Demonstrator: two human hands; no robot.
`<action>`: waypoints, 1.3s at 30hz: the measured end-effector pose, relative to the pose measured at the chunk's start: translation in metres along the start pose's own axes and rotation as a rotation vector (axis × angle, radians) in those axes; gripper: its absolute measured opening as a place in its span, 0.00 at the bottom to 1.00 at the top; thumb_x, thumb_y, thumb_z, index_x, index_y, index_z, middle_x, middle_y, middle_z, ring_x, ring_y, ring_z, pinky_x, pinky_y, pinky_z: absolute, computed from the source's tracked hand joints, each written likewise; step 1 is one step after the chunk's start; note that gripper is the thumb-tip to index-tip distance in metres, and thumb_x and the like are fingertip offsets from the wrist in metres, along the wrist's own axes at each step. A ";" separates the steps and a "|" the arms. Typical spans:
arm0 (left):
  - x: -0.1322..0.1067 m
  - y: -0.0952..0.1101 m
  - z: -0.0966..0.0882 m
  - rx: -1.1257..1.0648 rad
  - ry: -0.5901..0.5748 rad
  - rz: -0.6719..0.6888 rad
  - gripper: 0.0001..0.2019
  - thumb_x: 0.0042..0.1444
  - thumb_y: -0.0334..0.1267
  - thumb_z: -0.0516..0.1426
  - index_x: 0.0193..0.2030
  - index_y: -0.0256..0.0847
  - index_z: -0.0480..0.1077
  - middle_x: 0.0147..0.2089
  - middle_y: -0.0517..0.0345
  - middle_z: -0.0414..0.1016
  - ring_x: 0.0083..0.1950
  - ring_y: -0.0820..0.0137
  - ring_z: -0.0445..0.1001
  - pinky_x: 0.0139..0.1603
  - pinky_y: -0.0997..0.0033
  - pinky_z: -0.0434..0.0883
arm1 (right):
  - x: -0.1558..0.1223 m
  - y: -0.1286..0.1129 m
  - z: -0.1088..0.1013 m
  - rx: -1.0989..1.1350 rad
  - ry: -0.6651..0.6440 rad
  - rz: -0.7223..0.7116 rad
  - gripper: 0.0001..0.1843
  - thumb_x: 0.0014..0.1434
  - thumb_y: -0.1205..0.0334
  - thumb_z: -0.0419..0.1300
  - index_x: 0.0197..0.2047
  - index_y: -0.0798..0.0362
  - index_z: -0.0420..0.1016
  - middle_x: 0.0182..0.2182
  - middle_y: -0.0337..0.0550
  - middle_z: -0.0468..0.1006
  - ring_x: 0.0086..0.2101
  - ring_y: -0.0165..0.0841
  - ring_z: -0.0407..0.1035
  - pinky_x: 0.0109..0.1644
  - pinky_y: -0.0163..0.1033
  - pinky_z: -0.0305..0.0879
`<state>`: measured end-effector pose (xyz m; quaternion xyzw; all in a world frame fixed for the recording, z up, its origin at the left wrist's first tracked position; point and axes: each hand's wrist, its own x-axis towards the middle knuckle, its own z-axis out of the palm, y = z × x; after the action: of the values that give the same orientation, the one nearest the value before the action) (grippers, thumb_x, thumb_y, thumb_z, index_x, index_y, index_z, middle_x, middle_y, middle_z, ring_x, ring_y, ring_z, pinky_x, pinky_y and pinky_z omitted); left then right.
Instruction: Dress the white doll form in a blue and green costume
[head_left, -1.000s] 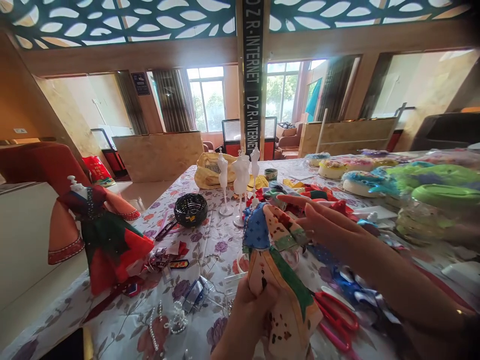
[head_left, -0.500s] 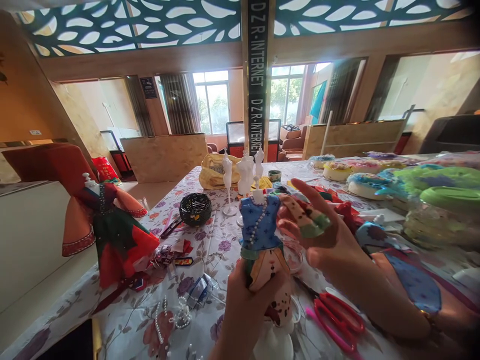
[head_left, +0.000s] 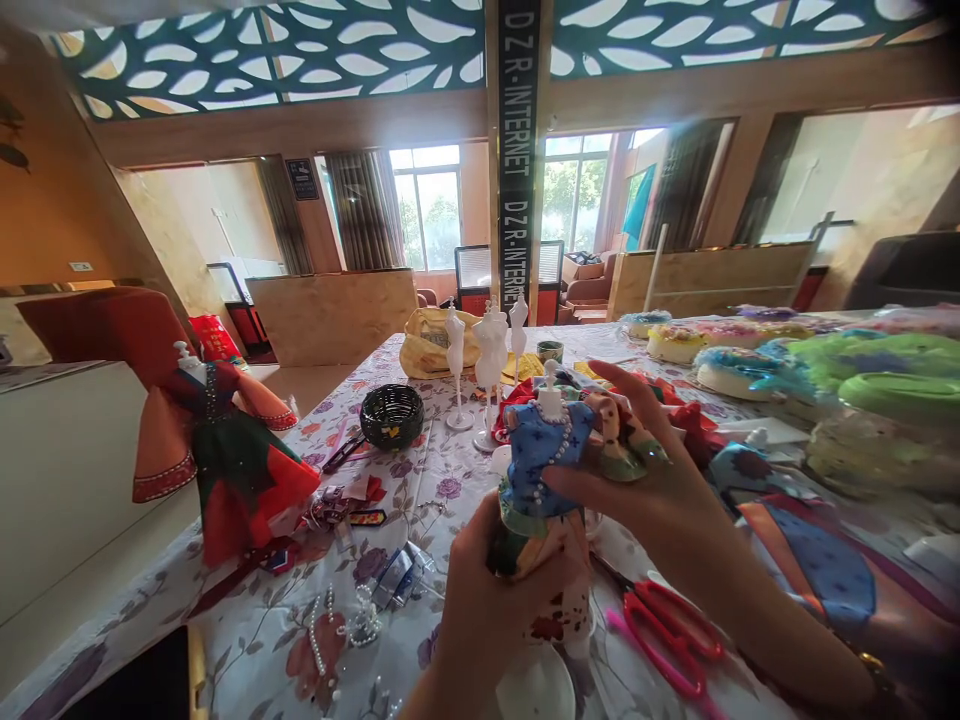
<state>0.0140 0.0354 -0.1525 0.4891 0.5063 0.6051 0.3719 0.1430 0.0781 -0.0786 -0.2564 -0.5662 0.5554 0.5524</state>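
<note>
A small white mannequin (head_left: 550,398) wears a blue top with a bead string and a patterned skirt; this dressed figure (head_left: 541,470) stands upright over the table. My left hand (head_left: 491,590) is wrapped round its skirt from below. My right hand (head_left: 652,480) has its thumb on the blue bodice and its fingers behind a patterned sleeve (head_left: 622,440). The mannequin's white round base (head_left: 536,685) shows under my left hand.
Red and pink scissors (head_left: 664,625) lie right of the figure. A finished red and green dressed mannequin (head_left: 217,450) stands at the left. Bare white mannequins (head_left: 484,355), a black woven bowl (head_left: 391,415), pearl strings (head_left: 330,630), fabric scraps and ribbon rolls (head_left: 862,380) cover the floral tablecloth (head_left: 247,640).
The dressed figure has been turned from tilted to upright and shifted slightly right. My right hand went from outstretched fingers to gripping the bodice and sleeve.
</note>
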 end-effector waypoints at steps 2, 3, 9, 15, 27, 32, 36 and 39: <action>-0.001 0.005 0.001 -0.053 0.061 0.055 0.17 0.43 0.33 0.63 0.42 0.43 0.69 0.36 0.62 0.76 0.35 0.71 0.72 0.36 0.76 0.69 | 0.001 0.004 -0.001 -0.006 0.003 -0.055 0.43 0.42 0.66 0.71 0.57 0.38 0.56 0.35 0.34 0.79 0.34 0.34 0.76 0.41 0.43 0.76; -0.002 0.007 0.001 -0.057 0.091 0.084 0.17 0.44 0.33 0.63 0.43 0.44 0.69 0.38 0.61 0.76 0.37 0.71 0.73 0.38 0.75 0.69 | 0.002 0.006 -0.002 -0.007 0.005 -0.085 0.42 0.42 0.65 0.71 0.57 0.38 0.57 0.34 0.33 0.79 0.34 0.35 0.77 0.41 0.43 0.76; 0.000 0.013 -0.003 -0.023 0.079 0.063 0.08 0.47 0.36 0.63 0.36 0.41 0.75 0.35 0.59 0.79 0.38 0.69 0.73 0.41 0.74 0.69 | -0.001 0.011 -0.001 -0.059 0.023 -0.157 0.42 0.41 0.64 0.72 0.56 0.36 0.57 0.33 0.33 0.79 0.31 0.37 0.77 0.37 0.43 0.79; 0.007 0.017 -0.011 -0.225 -0.100 -0.019 0.09 0.45 0.41 0.65 0.32 0.39 0.79 0.36 0.57 0.80 0.37 0.69 0.73 0.42 0.73 0.70 | -0.003 0.005 -0.002 -0.065 -0.013 -0.136 0.45 0.40 0.65 0.72 0.57 0.35 0.56 0.34 0.34 0.80 0.33 0.38 0.78 0.38 0.43 0.78; 0.003 0.015 -0.008 -0.203 -0.119 -0.067 0.11 0.41 0.33 0.66 0.35 0.39 0.76 0.34 0.59 0.77 0.35 0.71 0.72 0.36 0.77 0.69 | -0.004 0.008 0.001 -0.180 0.040 -0.194 0.43 0.37 0.63 0.72 0.55 0.39 0.59 0.36 0.35 0.76 0.32 0.35 0.75 0.38 0.40 0.76; 0.009 0.009 -0.014 -0.358 -0.097 -0.226 0.10 0.36 0.38 0.68 0.25 0.37 0.74 0.24 0.60 0.73 0.24 0.74 0.69 0.29 0.76 0.69 | 0.001 0.010 -0.003 -0.248 -0.027 -0.180 0.31 0.46 0.54 0.67 0.53 0.41 0.62 0.37 0.35 0.76 0.35 0.32 0.73 0.38 0.36 0.72; 0.015 -0.005 -0.027 -0.466 -0.217 -0.318 0.14 0.35 0.43 0.68 0.27 0.37 0.75 0.24 0.56 0.74 0.25 0.68 0.73 0.31 0.70 0.71 | 0.000 0.006 -0.002 -0.431 0.055 -0.220 0.15 0.49 0.48 0.64 0.37 0.46 0.71 0.32 0.35 0.77 0.29 0.31 0.71 0.28 0.33 0.68; 0.017 -0.015 -0.031 -0.538 -0.366 -0.320 0.15 0.35 0.44 0.66 0.30 0.36 0.75 0.26 0.52 0.74 0.31 0.60 0.76 0.37 0.63 0.71 | -0.005 0.002 0.002 -0.506 0.006 -0.245 0.16 0.51 0.47 0.62 0.21 0.49 0.73 0.20 0.35 0.75 0.22 0.30 0.67 0.25 0.33 0.64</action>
<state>-0.0212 0.0470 -0.1640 0.3884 0.3243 0.5531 0.6619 0.1418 0.0738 -0.0819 -0.3174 -0.7121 0.3248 0.5355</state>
